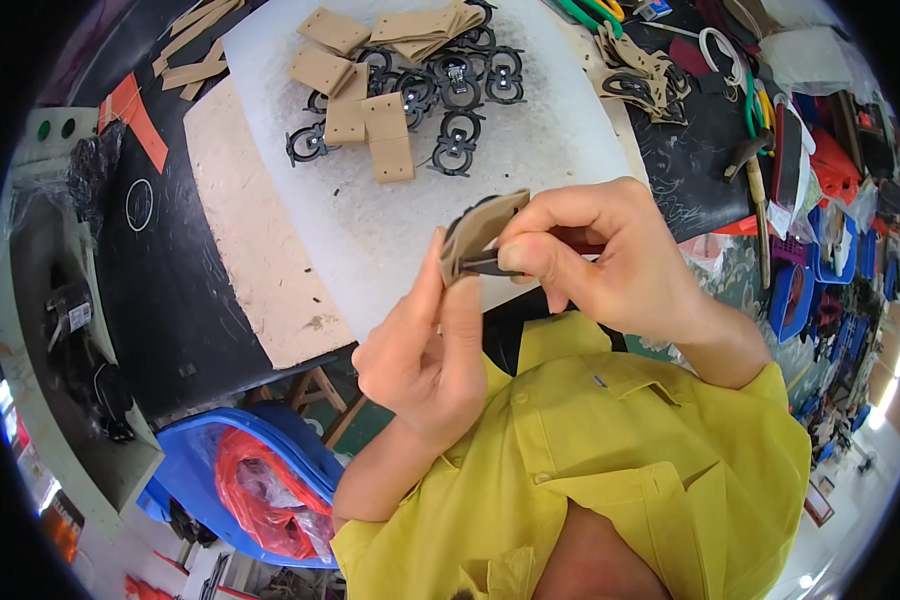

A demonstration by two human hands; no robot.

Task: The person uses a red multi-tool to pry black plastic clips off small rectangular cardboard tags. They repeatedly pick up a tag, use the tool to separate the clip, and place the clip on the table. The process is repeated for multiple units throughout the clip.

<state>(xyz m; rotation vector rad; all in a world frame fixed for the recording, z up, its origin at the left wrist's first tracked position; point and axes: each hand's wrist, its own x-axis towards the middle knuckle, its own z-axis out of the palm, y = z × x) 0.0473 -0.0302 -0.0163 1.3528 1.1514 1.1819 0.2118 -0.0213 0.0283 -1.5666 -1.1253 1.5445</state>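
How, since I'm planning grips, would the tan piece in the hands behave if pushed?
The tan piece probably flexes rather than flops: it curves above the left hand without visibly drooping. It also seems light for its size, held by pinching alone.

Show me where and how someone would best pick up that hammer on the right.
Take the hammer by the lower part of its wooden handle, probably from the person's side, below it in the picture. The handle is long and slim and points that way, seeming to stick out past the table's edge; the dark head lies farther in.
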